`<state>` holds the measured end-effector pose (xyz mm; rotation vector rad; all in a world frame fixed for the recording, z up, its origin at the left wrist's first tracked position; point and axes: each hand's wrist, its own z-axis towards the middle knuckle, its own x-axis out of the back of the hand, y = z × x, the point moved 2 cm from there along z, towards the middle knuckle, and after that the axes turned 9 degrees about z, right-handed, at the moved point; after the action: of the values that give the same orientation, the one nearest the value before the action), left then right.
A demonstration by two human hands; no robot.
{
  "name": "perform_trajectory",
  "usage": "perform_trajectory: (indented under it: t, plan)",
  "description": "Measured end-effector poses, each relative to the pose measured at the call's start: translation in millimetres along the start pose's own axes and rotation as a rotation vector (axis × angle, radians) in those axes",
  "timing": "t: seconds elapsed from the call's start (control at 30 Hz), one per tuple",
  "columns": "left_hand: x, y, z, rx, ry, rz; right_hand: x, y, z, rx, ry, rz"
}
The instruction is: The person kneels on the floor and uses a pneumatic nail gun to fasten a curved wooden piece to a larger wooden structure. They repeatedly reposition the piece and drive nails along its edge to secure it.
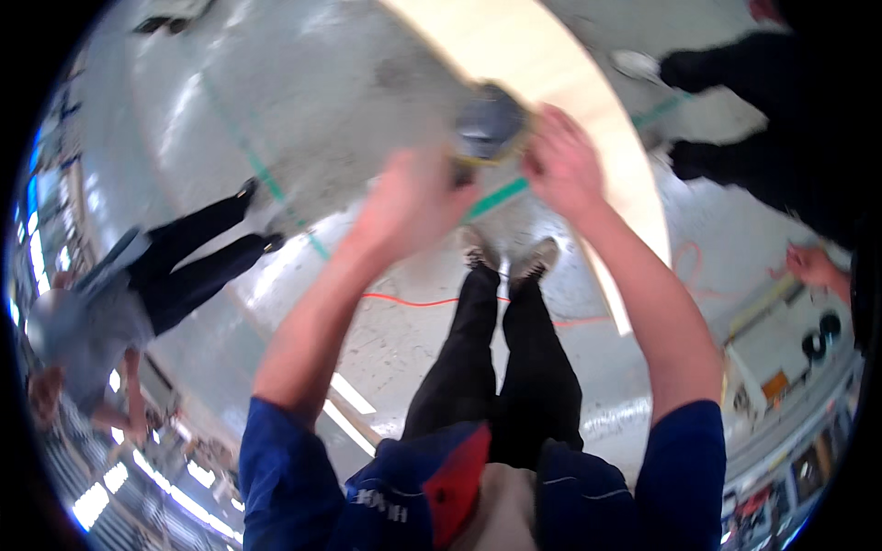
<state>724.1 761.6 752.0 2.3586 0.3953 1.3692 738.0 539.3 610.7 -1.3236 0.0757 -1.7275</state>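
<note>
A pale, curved wooden board (588,92) arcs from the top of the head view down past my right side. At its inner edge is a dark grey, rounded tool (491,121) with a yellowish rim, too blurred to name more exactly. My left hand (413,202) is smeared by motion, but its fingers look closed round a dark part of that tool. Just right of the tool, my right hand (565,165) lies over the board's inner edge with bent fingers, its fingertips close to the tool. What is under that hand is hidden.
An orange cord (413,300) runs across the floor behind my shoes (533,260). One person (101,321) stands at the left; another person's dark legs (735,138) are beyond the board at the right. Pale strips (352,395) lie low on the left.
</note>
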Motion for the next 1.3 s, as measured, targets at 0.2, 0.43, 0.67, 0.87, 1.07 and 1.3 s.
perform_trajectory:
  t: [0.2, 0.43, 0.67, 0.87, 1.07, 1.3]
  plan:
    - [6, 3, -31, 0.201, 0.133, -0.320, 4, 10, 0, -0.080, -0.081, -0.021]
    - [-39, 26, -47, 0.135, 0.017, -0.285, 39, 9, -94, -0.234, -0.053, 0.022]
    - [-65, 43, -42, 0.055, -0.068, -0.192, 38, -12, -144, -0.248, 0.101, -0.069]
    - [-70, 54, -36, 0.038, -0.125, -0.185, 33, -13, -143, -0.251, 0.052, -0.178]
    - [-65, 57, -31, 0.015, -0.160, -0.117, 34, -16, -141, -0.262, 0.044, -0.163]
    - [-69, 67, -36, 0.042, -0.106, -0.057, 32, -14, -140, -0.247, 0.021, -0.149]
